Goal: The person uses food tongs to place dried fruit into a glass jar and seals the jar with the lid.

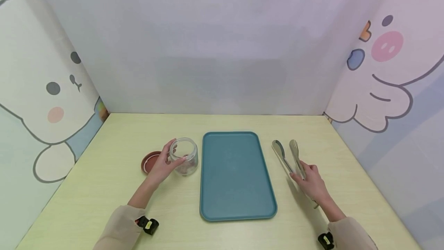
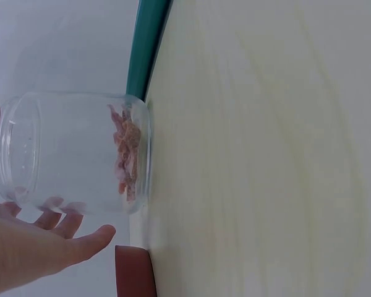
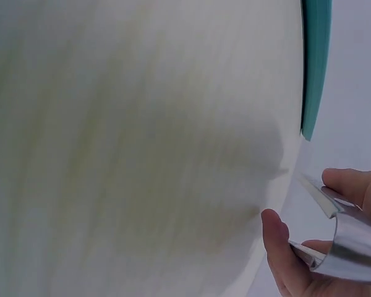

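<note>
Your left hand (image 1: 164, 166) had its grip spread around the jar (image 1: 192, 158), which stood upright on the surface (image 1: 180, 215) left of the tray (image 1: 237, 176), reddish pieces (image 2: 128, 154) at its bottom. The lid (image 1: 148, 163) lay beside that hand. Right of the tray, your right hand (image 1: 313, 183) gripped the tongs (image 1: 295, 150), tips apart.

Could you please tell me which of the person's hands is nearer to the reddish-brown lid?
Left. The left hand grips the glass jar, right by the lid; the right hand holds the tongs on the opposite side of the tray.
</note>
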A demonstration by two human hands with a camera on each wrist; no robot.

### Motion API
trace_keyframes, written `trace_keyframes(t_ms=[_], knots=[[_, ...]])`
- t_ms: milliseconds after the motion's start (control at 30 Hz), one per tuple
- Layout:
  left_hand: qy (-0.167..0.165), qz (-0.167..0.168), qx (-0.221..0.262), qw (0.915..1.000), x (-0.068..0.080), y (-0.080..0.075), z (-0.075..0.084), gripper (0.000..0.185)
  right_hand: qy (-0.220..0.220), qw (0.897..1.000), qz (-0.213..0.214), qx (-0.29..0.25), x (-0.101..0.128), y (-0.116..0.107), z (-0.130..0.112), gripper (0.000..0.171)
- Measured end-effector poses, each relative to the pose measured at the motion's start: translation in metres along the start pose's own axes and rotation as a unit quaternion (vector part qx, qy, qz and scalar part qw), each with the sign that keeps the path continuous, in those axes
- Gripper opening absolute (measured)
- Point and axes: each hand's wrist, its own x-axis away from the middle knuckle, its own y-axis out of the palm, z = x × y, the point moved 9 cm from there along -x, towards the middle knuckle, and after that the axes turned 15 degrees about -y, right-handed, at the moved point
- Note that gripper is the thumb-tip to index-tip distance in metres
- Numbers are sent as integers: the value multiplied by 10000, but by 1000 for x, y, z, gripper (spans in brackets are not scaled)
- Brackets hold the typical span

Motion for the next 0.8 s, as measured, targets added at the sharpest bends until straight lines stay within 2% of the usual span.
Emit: trace_keyframes(t_ms=[367,600,800], knots=[[-52,-20,-16,10000,0,0,-1,77,-75,9983,-233,520,-1,2,-1,68],[-59,11,-3,10000,0,-1,-1,76,-316,9952,-224,898,-2,2,-5,68],[-8,-8,15,10000,0,0,-1,77,-326,9943,-233,985,-1,3,-7,69]])
